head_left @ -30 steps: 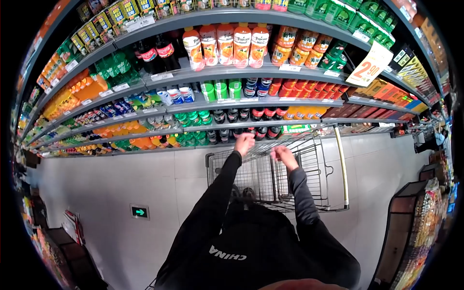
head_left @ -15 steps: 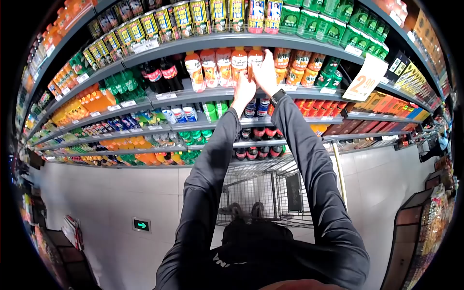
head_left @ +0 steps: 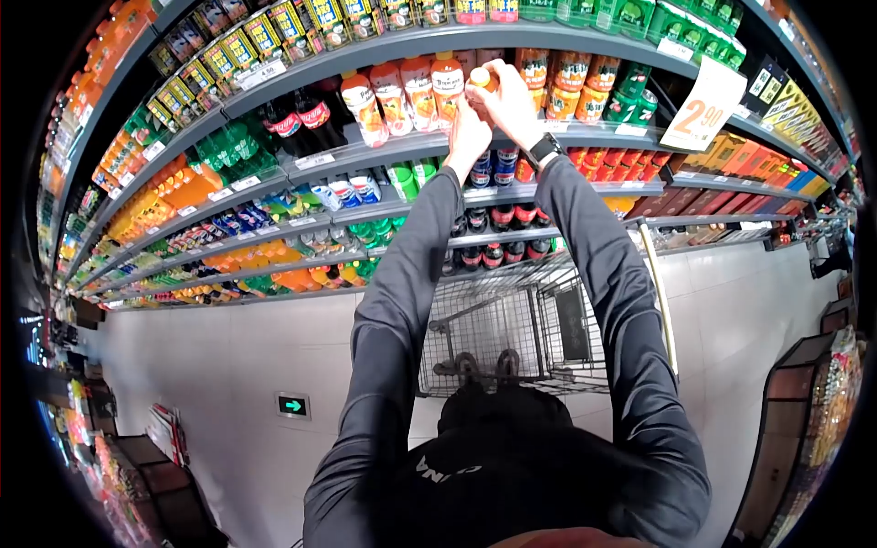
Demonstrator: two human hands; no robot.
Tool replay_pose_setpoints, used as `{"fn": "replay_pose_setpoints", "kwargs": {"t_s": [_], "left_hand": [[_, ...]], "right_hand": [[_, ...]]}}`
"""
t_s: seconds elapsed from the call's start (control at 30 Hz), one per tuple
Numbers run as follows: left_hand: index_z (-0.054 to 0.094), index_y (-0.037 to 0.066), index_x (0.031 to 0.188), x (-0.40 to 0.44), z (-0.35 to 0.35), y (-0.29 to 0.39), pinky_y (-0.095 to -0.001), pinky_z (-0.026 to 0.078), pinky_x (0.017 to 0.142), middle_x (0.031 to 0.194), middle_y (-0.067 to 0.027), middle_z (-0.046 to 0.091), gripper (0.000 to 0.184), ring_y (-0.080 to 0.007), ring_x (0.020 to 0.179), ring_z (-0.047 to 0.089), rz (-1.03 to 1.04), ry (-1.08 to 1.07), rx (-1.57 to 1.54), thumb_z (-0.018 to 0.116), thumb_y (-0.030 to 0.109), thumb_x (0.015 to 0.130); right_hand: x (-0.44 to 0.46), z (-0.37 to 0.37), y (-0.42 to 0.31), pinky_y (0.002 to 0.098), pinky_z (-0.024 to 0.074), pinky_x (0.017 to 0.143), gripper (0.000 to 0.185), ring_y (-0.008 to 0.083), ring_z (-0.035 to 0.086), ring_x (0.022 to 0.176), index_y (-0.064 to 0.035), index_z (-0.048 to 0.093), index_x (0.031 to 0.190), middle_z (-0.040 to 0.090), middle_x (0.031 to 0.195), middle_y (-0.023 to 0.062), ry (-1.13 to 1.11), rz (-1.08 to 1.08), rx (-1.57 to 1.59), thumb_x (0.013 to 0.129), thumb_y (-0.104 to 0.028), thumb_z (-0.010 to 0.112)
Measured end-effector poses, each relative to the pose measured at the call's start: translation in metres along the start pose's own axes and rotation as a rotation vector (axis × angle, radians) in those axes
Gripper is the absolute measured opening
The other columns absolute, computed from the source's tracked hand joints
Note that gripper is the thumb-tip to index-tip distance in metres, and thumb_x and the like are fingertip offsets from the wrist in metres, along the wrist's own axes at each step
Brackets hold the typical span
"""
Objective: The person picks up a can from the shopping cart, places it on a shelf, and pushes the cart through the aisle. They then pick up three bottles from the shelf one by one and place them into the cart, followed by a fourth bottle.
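Note:
Several orange juice bottles (head_left: 416, 94) with white labels and orange caps stand in a row on a shelf. At the right end of that row, my right hand (head_left: 507, 96) is wrapped round one juice bottle (head_left: 484, 79), whose orange cap tilts toward me. Just left of and below it is my left hand (head_left: 469, 135), its fingers raised and pressed close to the same bottle. Whether those fingers grip the bottle is hidden. Orange cans (head_left: 565, 87) stand right beside my right hand.
A wire shopping cart (head_left: 484, 333) stands below my arms, in front of the shelves. Dark cola bottles (head_left: 312, 114) are left of the juice. A price sign (head_left: 703, 105) juts out at the right. More goods on a display stand (head_left: 786, 411) fill the lower right.
Both hands have risen from above the cart to the juice row. Since half a second ago, the right-end bottle has tipped toward me in my right hand.

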State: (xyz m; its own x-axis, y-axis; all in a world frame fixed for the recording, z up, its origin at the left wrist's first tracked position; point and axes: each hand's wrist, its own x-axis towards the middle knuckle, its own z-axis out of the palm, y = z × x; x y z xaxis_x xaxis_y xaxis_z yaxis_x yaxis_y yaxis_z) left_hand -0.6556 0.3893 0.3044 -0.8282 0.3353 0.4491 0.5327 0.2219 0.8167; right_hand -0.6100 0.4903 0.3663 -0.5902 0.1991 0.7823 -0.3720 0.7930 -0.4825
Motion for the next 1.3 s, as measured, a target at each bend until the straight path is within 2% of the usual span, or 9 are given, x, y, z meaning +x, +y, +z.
{"fn": "replay_pose_setpoints", "kwargs": {"t_s": [0.1,0.27,0.47,0.53,0.6,0.7,0.8,1.03,1.3], "left_hand": [[0.045,0.004,0.139,-0.011,-0.009,0.019,-0.0404,0.048,0.1,0.123,-0.0162,0.063,0.056,-0.0291,0.114,0.063,0.003,-0.024,-0.454,0.068,0.013,0.089],[0.056,0.006,0.126,-0.072,0.009,0.031,-0.0441,0.048,0.096,0.117,-0.0164,0.063,0.052,-0.0371,0.112,0.06,0.358,0.22,-0.096,0.076,0.009,0.078],[0.056,0.005,0.123,-0.29,0.095,-0.048,-0.0331,0.051,0.089,0.116,-0.0048,0.064,0.038,-0.019,0.103,0.063,-0.263,-0.161,-0.716,0.073,0.012,0.09],[0.056,0.005,0.126,-0.377,0.09,-0.052,-0.0328,0.052,0.089,0.118,-0.0012,0.063,0.035,-0.0171,0.106,0.062,-0.414,-0.28,-0.503,0.069,0.013,0.094],[0.054,0.004,0.128,-0.46,0.1,-0.092,-0.0334,0.053,0.087,0.118,-0.0036,0.065,0.044,-0.0175,0.106,0.063,-1.023,-0.131,-1.305,0.073,0.007,0.088],[0.059,0.002,0.12,-0.496,0.079,-0.088,-0.0346,0.054,0.084,0.109,-0.008,0.068,0.048,-0.0188,0.101,0.066,-0.576,-0.485,-0.329,0.08,0.005,0.077],[0.068,0.0,0.099,-0.482,0.072,-0.076,-0.0387,0.055,0.08,0.097,-0.0186,0.07,0.042,-0.0341,0.092,0.069,-0.565,-0.603,-0.066,0.089,0.013,0.065],[0.058,-0.002,0.12,-0.507,0.126,-0.154,-0.0393,0.052,0.088,0.113,-0.0182,0.067,0.058,-0.0329,0.106,0.066,-0.725,-0.793,-0.221,0.086,0.022,0.076],[0.048,0.005,0.135,-0.519,0.227,-0.249,-0.0322,0.05,0.095,0.125,-0.0069,0.061,0.055,-0.0175,0.116,0.059,-0.752,-0.877,-0.523,0.07,-0.001,0.086]], "right_hand": [[-0.031,-0.039,-0.049,0.0354,0.0507,0.093,0.041,0.0265,0.065,0.106,-0.0039,0.062,0.119,0.064,0.114,0.0128,0.015,-0.004,0.119,0.087,-0.026,0.076],[-0.09,-0.09,-0.108,0.0328,0.0478,0.098,0.042,0.0204,0.062,0.111,-0.0042,0.062,0.12,0.064,0.119,0.0092,0.179,0.169,0.223,0.083,-0.014,0.08],[-0.26,-0.101,-0.085,0.0294,0.0487,0.09,0.04,0.0181,0.062,0.1,-0.0027,0.06,0.122,0.062,0.113,0.0105,0.13,0.423,0.205,0.086,-0.008,0.076],[-0.325,-0.114,-0.085,0.03,0.0489,0.089,0.039,0.0187,0.063,0.101,-0.003,0.061,0.121,0.062,0.113,0.0124,-0.102,0.806,0.264,0.085,-0.008,0.077],[-0.392,-0.122,-0.087,0.0326,0.0511,0.086,0.039,0.023,0.064,0.099,-0.0003,0.063,0.119,0.064,0.112,0.0115,-0.144,0.889,0.26,0.086,-0.014,0.078],[-0.476,-0.125,-0.09,0.0302,0.0509,0.089,0.041,0.0161,0.064,0.104,0.0005,0.063,0.123,0.064,0.113,0.0084,-0.049,1.225,0.516,0.087,-0.012,0.078],[-0.51,-0.133,-0.073,0.0282,0.0508,0.091,0.038,0.0145,0.064,0.104,0.0011,0.064,0.122,0.066,0.114,0.0074,-0.026,1.318,0.565,0.088,-0.008,0.077],[-0.531,-0.116,0.0,0.0257,0.0509,0.082,0.037,0.0134,0.064,0.094,0.0029,0.067,0.116,0.063,0.102,0.0065,-0.084,1.386,0.374,0.085,-0.011,0.08],[-0.59,-0.071,0.113,0.0313,0.0519,0.079,0.04,0.0248,0.066,0.089,-0.0043,0.07,0.116,0.065,0.104,0.0116,-0.353,1.225,0.067,0.083,-0.024,0.081]]}}
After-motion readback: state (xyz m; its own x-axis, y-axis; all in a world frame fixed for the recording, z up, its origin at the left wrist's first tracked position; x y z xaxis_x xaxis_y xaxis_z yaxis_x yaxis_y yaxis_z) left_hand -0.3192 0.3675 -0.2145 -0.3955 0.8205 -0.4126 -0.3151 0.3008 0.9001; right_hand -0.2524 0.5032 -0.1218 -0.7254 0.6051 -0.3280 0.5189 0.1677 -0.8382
